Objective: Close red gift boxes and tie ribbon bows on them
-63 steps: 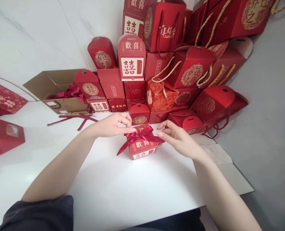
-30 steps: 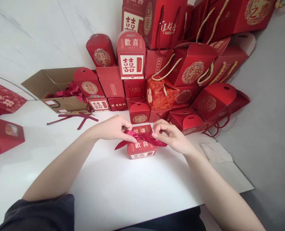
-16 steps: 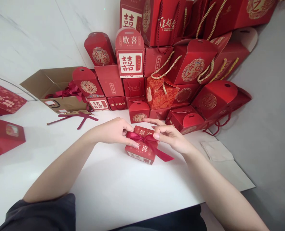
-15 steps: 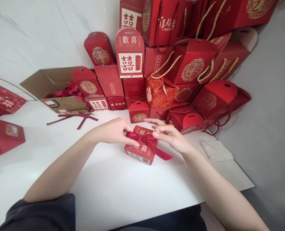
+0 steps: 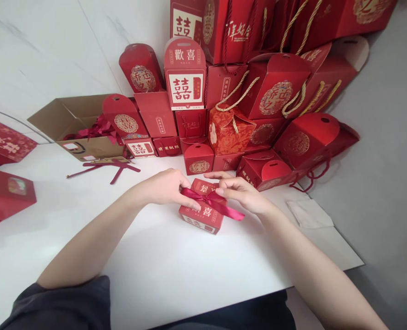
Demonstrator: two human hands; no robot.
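A small red gift box (image 5: 197, 216) with light lettering sits on the white table (image 5: 148, 270) in front of me. Across its top a dark red ribbon (image 5: 208, 199) is tied in a bow, and one tail hangs to the right. At the bow's left side my left hand (image 5: 169, 189) pinches a loop between thumb and fingers. My right hand (image 5: 242, 195) pinches the ribbon on the right side, its other fingers reaching over the box's far edge. The fingertips partly cover the bow and the lettering.
Stacked red gift boxes (image 5: 186, 87) and bags with rope handles rise behind the work spot. An open cardboard carton (image 5: 96, 149) holding ribbon bows stands left, with loose ribbon (image 5: 117, 170) before it. Another red box (image 5: 8, 195) lies far left; folded white paper (image 5: 309, 213) lies right.
The ribbon's right tail has lifted and swung slightly up. The box has shifted a little to the right. Both hands keep their pinch on the bow.
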